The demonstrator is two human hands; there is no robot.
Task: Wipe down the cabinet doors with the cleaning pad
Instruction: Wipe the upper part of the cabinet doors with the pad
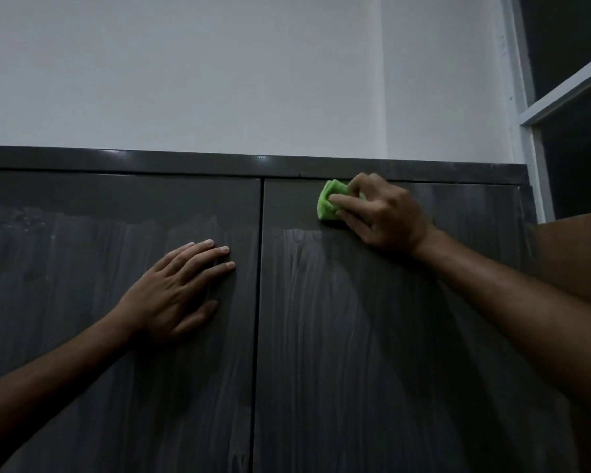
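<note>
Green crumpled cleaning pad (330, 200), pinched by right hand (384, 216) high on dark grey right cabinet door (389, 336); left hand (171, 291) flat, fingers (202, 254) straight, on left door (82, 302); risk: small bunched pad skips streaked patches, or slips from the pinch.

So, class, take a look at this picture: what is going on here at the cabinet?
A person is wiping dark cabinet doors. The right hand grips a green cleaning pad and presses it against the top of the right door, near the seam between the doors. The left hand rests flat, fingers straight, on the left door. Both doors show pale vertical streaks below a darker band along their tops.
</note>
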